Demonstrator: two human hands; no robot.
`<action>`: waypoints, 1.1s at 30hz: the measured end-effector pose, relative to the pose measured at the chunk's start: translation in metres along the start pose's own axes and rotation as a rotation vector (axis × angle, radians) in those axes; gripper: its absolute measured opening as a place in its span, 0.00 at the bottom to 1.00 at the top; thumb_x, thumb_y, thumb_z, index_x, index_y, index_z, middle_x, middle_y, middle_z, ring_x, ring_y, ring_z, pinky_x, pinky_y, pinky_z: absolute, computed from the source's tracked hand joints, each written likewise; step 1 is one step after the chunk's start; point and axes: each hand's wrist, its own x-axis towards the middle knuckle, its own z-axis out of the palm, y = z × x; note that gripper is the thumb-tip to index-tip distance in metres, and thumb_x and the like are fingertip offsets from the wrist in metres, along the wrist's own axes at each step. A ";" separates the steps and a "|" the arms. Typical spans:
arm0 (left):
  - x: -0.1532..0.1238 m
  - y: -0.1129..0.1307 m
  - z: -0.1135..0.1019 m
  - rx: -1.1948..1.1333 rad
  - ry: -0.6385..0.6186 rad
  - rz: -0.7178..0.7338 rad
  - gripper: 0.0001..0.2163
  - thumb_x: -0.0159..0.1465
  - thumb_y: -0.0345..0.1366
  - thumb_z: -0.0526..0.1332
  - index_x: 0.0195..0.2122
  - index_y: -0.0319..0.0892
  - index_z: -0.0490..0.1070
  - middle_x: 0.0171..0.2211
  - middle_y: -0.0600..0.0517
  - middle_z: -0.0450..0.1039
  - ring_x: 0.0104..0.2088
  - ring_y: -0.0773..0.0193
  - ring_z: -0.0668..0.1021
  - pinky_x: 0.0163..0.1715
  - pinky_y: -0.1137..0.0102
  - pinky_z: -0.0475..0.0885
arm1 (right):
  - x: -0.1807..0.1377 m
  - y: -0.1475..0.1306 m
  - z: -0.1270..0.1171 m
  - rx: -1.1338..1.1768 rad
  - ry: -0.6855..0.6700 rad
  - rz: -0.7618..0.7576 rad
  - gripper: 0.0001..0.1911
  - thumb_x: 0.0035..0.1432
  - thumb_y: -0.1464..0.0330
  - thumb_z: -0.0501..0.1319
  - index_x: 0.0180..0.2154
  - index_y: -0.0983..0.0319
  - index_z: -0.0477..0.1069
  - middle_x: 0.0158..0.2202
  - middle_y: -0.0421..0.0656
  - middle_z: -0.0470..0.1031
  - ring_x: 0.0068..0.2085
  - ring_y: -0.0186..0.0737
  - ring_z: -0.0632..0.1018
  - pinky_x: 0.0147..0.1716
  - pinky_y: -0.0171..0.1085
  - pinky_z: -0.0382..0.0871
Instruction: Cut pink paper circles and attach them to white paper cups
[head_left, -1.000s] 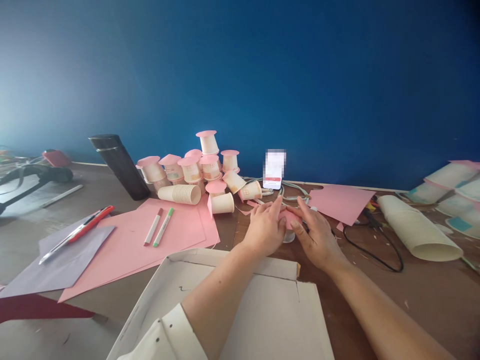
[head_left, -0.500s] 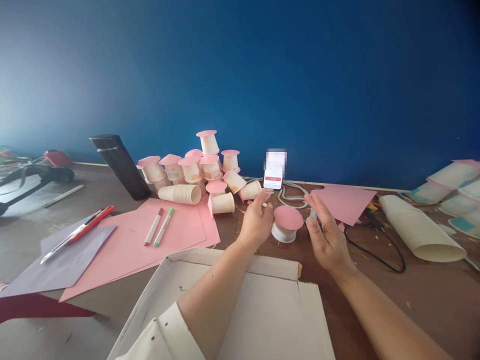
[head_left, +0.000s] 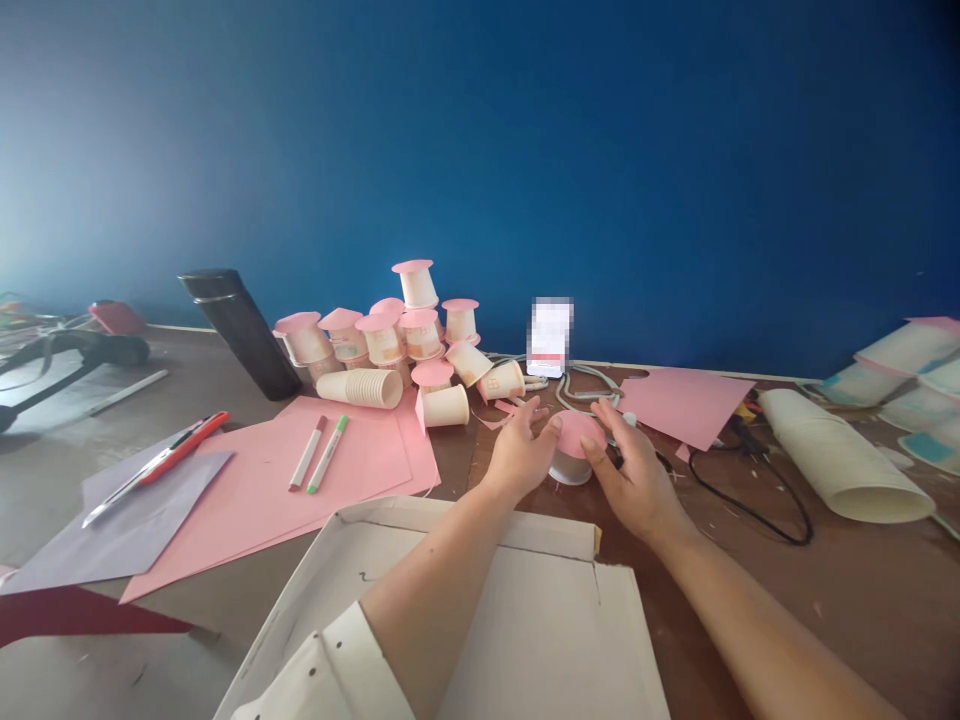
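An upturned white paper cup with a round pink paper disc on top (head_left: 574,437) stands on the brown table in front of me. My left hand (head_left: 521,452) cups its left side, thumb touching the disc's edge. My right hand (head_left: 634,470) closes in from the right, fingertips on the disc's rim. Both hands have the fingers curved round the cup. Behind it lies a pile of similar cups with pink tops (head_left: 390,335) and a stack of plain cups on its side (head_left: 360,387).
An open white cardboard box (head_left: 525,620) lies under my forearms. Pink paper sheets (head_left: 300,480) with two markers (head_left: 319,453) and a red cutter (head_left: 161,462) lie at left, beside a black flask (head_left: 240,330). A phone (head_left: 547,340), cables (head_left: 750,480) and a paper roll (head_left: 832,455) are at right.
A second ago both hands pressed on the cup's disc, then drew apart and left it standing alone. Now they have closed in on it again from both sides.
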 end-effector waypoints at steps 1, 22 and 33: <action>0.000 0.000 0.000 0.002 -0.005 0.003 0.29 0.61 0.45 0.58 0.62 0.38 0.57 0.56 0.40 0.68 0.57 0.55 0.69 0.56 0.63 0.61 | 0.000 0.000 0.001 0.000 0.000 -0.005 0.32 0.62 0.54 0.52 0.63 0.61 0.52 0.60 0.51 0.64 0.59 0.50 0.66 0.57 0.52 0.60; -0.008 0.010 -0.003 0.383 0.027 0.365 0.25 0.63 0.35 0.54 0.62 0.46 0.57 0.56 0.48 0.68 0.59 0.57 0.65 0.58 0.59 0.61 | 0.002 -0.006 -0.001 -0.050 -0.028 -0.055 0.33 0.62 0.54 0.52 0.65 0.58 0.49 0.58 0.49 0.67 0.60 0.53 0.65 0.56 0.56 0.58; -0.008 0.014 -0.004 0.601 0.005 0.496 0.20 0.66 0.36 0.51 0.58 0.45 0.63 0.53 0.49 0.71 0.58 0.56 0.65 0.58 0.57 0.58 | 0.003 -0.004 -0.001 -0.089 -0.038 -0.057 0.32 0.62 0.53 0.51 0.64 0.58 0.50 0.57 0.49 0.68 0.58 0.52 0.67 0.55 0.54 0.60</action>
